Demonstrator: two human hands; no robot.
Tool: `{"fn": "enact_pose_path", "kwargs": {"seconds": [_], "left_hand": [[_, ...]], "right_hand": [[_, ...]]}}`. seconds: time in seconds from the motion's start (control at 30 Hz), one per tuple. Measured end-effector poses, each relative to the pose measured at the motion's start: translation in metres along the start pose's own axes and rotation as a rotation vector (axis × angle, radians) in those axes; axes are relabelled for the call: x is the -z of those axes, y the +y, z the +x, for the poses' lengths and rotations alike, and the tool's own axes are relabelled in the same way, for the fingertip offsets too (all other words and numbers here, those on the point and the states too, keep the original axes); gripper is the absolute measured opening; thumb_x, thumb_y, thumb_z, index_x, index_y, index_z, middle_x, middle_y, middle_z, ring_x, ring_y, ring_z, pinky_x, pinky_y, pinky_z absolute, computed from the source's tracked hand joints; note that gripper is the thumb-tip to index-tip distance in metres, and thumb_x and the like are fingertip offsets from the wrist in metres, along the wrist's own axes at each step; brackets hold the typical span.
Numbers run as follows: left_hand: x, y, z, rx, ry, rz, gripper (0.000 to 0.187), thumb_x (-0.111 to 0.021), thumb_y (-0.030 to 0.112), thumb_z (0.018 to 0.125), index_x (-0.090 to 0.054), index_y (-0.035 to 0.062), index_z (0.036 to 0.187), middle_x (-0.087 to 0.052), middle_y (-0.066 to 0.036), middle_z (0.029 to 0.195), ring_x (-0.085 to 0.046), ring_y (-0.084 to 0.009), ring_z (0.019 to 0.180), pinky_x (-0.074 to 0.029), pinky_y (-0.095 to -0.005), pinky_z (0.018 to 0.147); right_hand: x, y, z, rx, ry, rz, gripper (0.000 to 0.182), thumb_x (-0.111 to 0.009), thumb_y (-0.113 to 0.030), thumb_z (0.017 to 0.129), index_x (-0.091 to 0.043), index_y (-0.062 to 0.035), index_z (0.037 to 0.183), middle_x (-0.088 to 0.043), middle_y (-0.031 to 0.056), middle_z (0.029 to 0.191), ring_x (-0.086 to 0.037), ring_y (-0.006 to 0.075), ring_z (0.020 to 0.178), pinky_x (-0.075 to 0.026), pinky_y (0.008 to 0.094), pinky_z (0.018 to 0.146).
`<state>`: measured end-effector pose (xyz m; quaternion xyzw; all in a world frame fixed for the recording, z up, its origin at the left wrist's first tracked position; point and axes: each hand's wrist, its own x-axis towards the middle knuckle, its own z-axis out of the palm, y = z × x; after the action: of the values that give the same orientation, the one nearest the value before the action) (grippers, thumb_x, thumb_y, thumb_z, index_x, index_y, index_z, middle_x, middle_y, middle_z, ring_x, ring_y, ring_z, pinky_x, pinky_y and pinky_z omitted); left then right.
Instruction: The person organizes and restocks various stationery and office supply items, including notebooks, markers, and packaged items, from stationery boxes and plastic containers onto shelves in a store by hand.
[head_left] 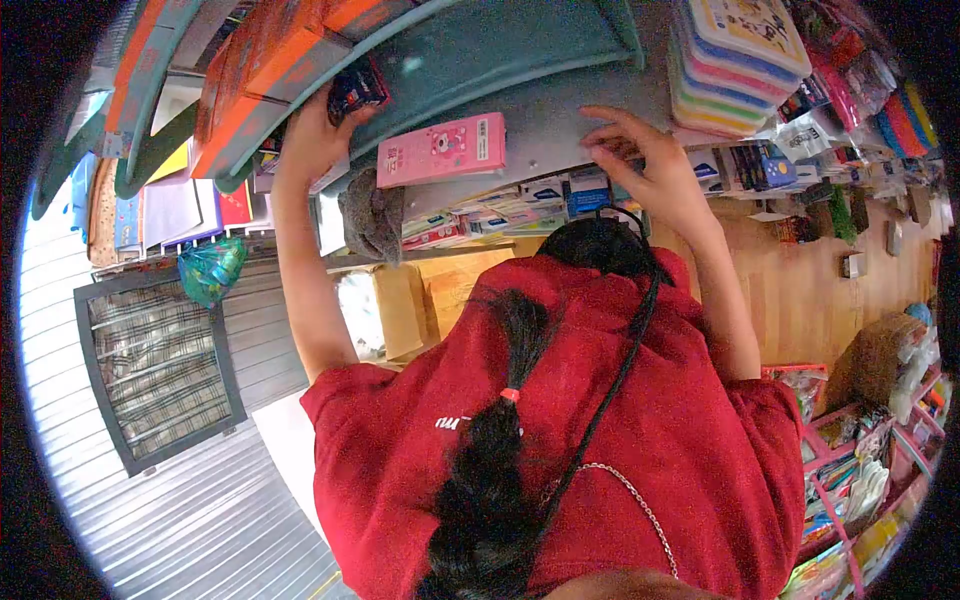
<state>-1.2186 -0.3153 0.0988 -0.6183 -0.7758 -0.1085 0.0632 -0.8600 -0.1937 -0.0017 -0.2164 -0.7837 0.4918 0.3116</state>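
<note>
At the upper left, my left hand (315,140) is closed on a small dark packet (357,90) with red and blue marks, by the front edge of a teal plastic tray (500,65). Part of its fingers is hidden. A pink box (442,150) with a cartoon bear and a white label lies on the grey shelf (545,125), between my two hands. My right hand (645,165) hovers at the shelf's front edge, right of the pink box, with its fingers apart and nothing in them. A grey cloth (372,212) hangs at the shelf edge below my left hand.
Stacked plastic cases (735,70) with coloured edges stand right of the tray. Orange boxes (265,75) fill the upper left. Packaged goods line a lower shelf. A cardboard box (400,310) sits beneath, and a pink rack (840,480) of goods stands at the lower right.
</note>
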Motion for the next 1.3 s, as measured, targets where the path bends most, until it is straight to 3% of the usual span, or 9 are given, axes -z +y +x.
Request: {"fn": "enact_pose_path", "kwargs": {"seconds": [0.4,0.5,0.57,0.7,0.87,1.07,1.17,1.23,1.3], "left_hand": [[0.016,0.001,0.02,0.148,-0.334,0.104,0.062,-0.055,0.04,0.089,-0.035,0.0041,0.135,-0.042,-0.024,0.134,-0.036,-0.0388,0.128,-0.03,-0.0427,0.105],[0.0,-0.027,0.024,-0.073,-0.234,0.253,0.06,-0.053,0.04,0.089,-0.035,0.0053,0.136,-0.04,-0.025,0.135,-0.034,-0.04,0.128,-0.029,-0.0445,0.105],[0.008,-0.023,0.019,0.02,-0.293,0.286,0.058,-0.052,0.038,0.09,-0.035,0.0059,0.135,-0.04,-0.026,0.135,-0.033,-0.0407,0.128,-0.029,-0.0453,0.105],[-0.009,-0.041,0.017,-0.118,-0.127,0.322,0.056,-0.052,0.035,0.09,-0.036,0.0061,0.134,-0.04,-0.027,0.133,-0.033,-0.0425,0.127,-0.029,-0.047,0.105],[-0.012,-0.043,0.021,0.044,-0.243,0.335,0.056,-0.053,0.031,0.089,-0.034,0.0037,0.134,-0.038,-0.028,0.134,-0.032,-0.0439,0.127,-0.03,-0.0485,0.104],[-0.027,-0.064,0.023,-0.048,-0.142,0.427,0.053,-0.053,0.026,0.089,-0.034,0.0016,0.132,-0.039,-0.029,0.133,-0.034,-0.0437,0.126,-0.031,-0.0484,0.103],[-0.012,-0.044,0.019,0.033,-0.172,0.348,0.054,-0.055,0.027,0.087,-0.036,0.0014,0.13,-0.041,-0.028,0.131,-0.036,-0.0437,0.124,-0.031,-0.0478,0.103],[-0.006,-0.026,0.015,0.042,-0.117,0.322,0.053,-0.058,0.028,0.086,-0.039,0.0012,0.128,-0.043,-0.028,0.129,-0.038,-0.0438,0.122,-0.032,-0.0477,0.102],[-0.004,-0.024,0.011,-0.053,0.039,0.391,0.051,-0.06,0.028,0.084,-0.044,0.0011,0.124,-0.046,-0.027,0.126,-0.04,-0.0439,0.12,-0.033,-0.0481,0.1]], "right_hand": [[-0.003,0.002,0.0,0.001,0.025,-0.038,0.033,-0.057,-0.008,0.088,-0.054,-0.0082,0.121,-0.067,0.0064,0.093,-0.06,0.0106,0.077,-0.049,0.0263,0.071],[-0.003,0.0,-0.001,0.002,0.038,-0.03,0.033,-0.058,-0.011,0.088,-0.054,-0.0087,0.12,-0.067,0.0077,0.091,-0.062,0.0142,0.077,-0.049,0.0283,0.071],[-0.004,-0.001,0.0,0.028,0.07,-0.038,0.032,-0.06,-0.016,0.086,-0.056,-0.0102,0.118,-0.067,0.01,0.089,-0.065,0.021,0.077,-0.051,0.0324,0.071],[-0.005,-0.002,-0.001,-0.012,0.06,0.001,0.032,-0.06,-0.015,0.086,-0.056,-0.0094,0.118,-0.067,0.0101,0.088,-0.065,0.0206,0.078,-0.051,0.0321,0.072],[-0.004,0.0,-0.001,0.026,0.056,-0.034,0.031,-0.059,-0.014,0.087,-0.055,-0.0097,0.118,-0.067,0.0096,0.089,-0.065,0.0203,0.077,-0.051,0.0317,0.073],[-0.009,-0.008,0.013,0.088,0.117,-0.032,0.027,-0.057,-0.021,0.088,-0.06,-0.0106,0.113,-0.065,0.012,0.085,-0.064,0.0245,0.077,-0.05,0.0333,0.072],[-0.017,-0.038,0.045,0.071,-0.012,0.003,0.026,-0.056,-0.023,0.087,-0.062,-0.0102,0.109,-0.065,0.0144,0.085,-0.064,0.0283,0.078,-0.05,0.0365,0.07],[-0.033,-0.053,0.078,0.134,-0.134,-0.031,0.028,-0.055,-0.017,0.09,-0.058,-0.0085,0.116,-0.067,0.0115,0.094,-0.065,0.0166,0.087,-0.05,0.0313,0.076],[-0.061,-0.04,0.123,0.337,-0.174,-0.206,0.042,-0.061,-0.028,0.086,-0.053,-0.0095,0.123,-0.066,0.0139,0.097,-0.065,0.023,0.088,-0.051,0.0367,0.078]]}}
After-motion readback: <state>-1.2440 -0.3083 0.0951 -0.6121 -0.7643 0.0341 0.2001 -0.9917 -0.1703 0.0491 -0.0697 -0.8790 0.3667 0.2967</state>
